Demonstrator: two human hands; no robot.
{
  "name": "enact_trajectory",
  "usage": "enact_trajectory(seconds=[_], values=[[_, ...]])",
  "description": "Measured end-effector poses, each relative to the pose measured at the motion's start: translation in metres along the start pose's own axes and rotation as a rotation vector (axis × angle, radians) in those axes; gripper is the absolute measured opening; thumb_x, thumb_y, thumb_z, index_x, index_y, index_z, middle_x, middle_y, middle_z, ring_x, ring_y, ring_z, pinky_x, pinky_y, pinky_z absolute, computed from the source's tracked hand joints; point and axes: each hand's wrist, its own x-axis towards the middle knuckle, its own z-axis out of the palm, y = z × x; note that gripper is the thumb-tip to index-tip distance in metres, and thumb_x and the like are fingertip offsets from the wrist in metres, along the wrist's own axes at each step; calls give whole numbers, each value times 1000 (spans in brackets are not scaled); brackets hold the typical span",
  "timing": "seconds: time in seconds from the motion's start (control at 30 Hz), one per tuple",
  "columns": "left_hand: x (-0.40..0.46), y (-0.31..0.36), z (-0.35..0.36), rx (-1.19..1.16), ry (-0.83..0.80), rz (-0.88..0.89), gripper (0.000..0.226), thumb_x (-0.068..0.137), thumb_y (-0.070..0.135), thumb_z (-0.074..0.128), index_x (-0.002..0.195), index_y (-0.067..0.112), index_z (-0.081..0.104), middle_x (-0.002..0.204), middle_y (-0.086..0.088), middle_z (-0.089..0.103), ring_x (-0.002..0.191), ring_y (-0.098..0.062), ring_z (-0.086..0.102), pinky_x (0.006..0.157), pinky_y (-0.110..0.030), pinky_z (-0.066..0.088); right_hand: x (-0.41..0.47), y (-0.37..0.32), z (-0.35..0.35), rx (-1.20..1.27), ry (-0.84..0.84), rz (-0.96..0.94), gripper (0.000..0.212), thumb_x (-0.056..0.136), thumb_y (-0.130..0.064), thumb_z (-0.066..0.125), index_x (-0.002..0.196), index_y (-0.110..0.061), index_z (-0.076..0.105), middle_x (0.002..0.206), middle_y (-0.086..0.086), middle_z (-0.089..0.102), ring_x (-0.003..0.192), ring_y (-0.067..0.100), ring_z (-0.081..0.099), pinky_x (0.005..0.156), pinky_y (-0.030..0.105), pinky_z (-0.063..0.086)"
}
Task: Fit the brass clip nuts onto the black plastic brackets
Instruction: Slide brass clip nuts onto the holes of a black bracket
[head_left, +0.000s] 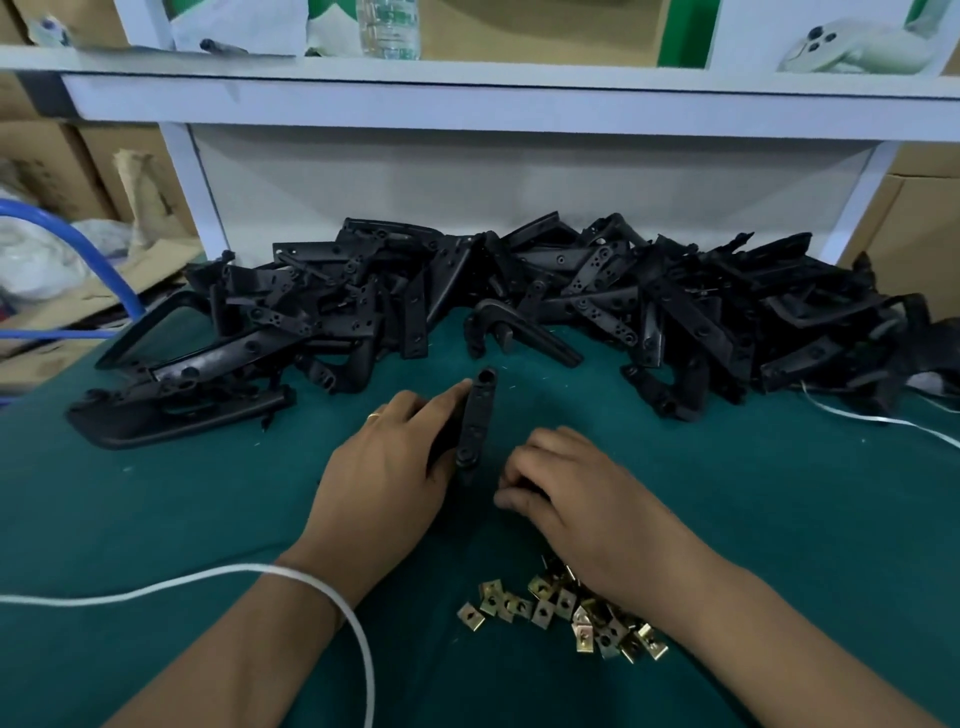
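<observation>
My left hand (387, 462) grips a black plastic bracket (477, 421) that stands on edge on the green mat, its round end pointing away from me. Just right of the bracket's near end, my right hand (571, 493) lies knuckles up with the fingers curled under; what those fingers hold is hidden. A loose heap of several brass clip nuts (566, 610) lies on the mat under and in front of my right wrist. A long pile of black plastic brackets (545, 291) runs across the back of the mat.
The green mat (156, 519) covers the bench. Larger black frame parts (176, 400) lie at the left. A white cord (332, 597) loops over my left wrist, and another white cord (878, 418) trails at the right. A white shelf (467, 104) overhangs the back.
</observation>
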Motion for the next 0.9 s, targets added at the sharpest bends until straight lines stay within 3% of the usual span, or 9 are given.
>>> enact_trajectory(seconds=[0.1, 0.2, 0.27, 0.43, 0.53, 0.63, 0.73, 0.9], values=[[-1, 0, 0, -16, -2, 2, 71, 95, 28, 57, 156, 45, 26, 117, 8, 52, 103, -22, 55, 72, -43, 54, -2, -4, -3, 96, 104, 25, 18, 107, -42, 48, 97, -32, 59, 95, -18, 54, 99, 5, 52, 85, 22, 44], [-3, -2, 0, -36, -18, 24, 79, 95, 26, 63, 157, 48, 20, 114, 10, 49, 100, -20, 53, 71, -40, 52, -4, -4, -7, 568, 310, 131, 20, 110, -36, 46, 95, -30, 58, 91, -8, 68, 86, 12, 67, 77, 27, 55], [-4, -1, 1, -50, -19, 43, 79, 95, 22, 63, 158, 47, 21, 112, 11, 49, 98, -19, 53, 70, -41, 53, -4, -1, -10, 760, 368, 169, 16, 112, -31, 47, 99, -26, 56, 82, -1, 68, 70, 13, 66, 68, 30, 59], [-6, 2, 1, -71, -40, 92, 77, 93, 19, 54, 157, 48, 25, 114, 12, 49, 95, -20, 52, 71, -42, 54, -2, 9, -7, 917, 335, 226, 14, 111, -21, 49, 105, -22, 61, 79, -4, 57, 69, 14, 54, 65, 30, 60], [-6, 3, -1, -74, -31, 114, 77, 89, 24, 47, 157, 50, 23, 114, 12, 50, 93, -19, 51, 70, -42, 53, -1, 10, -3, 953, 292, 208, 19, 111, -14, 47, 109, -21, 64, 82, -4, 61, 70, 15, 60, 68, 32, 61], [-8, 6, 0, -103, -36, 138, 88, 89, 17, 56, 156, 56, 14, 112, 15, 49, 93, -17, 52, 69, -39, 53, -1, 9, 0, 1049, 277, 189, 18, 111, -9, 49, 114, -15, 65, 89, -2, 71, 77, 20, 71, 76, 40, 65], [-8, 6, -1, -111, -39, 154, 90, 91, 21, 60, 156, 59, 11, 114, 16, 49, 95, -17, 54, 70, -40, 54, 1, 8, 2, 1209, 286, 207, 16, 110, -6, 50, 116, -7, 65, 95, 8, 75, 83, 25, 74, 78, 39, 64], [-9, 9, -2, -76, -52, 190, 81, 86, 32, 42, 158, 56, 12, 114, 14, 50, 97, -18, 54, 71, -44, 56, 4, 11, 2, 1357, 260, 228, 9, 108, -4, 53, 114, -3, 59, 98, 18, 74, 84, 31, 74, 81, 44, 63]])
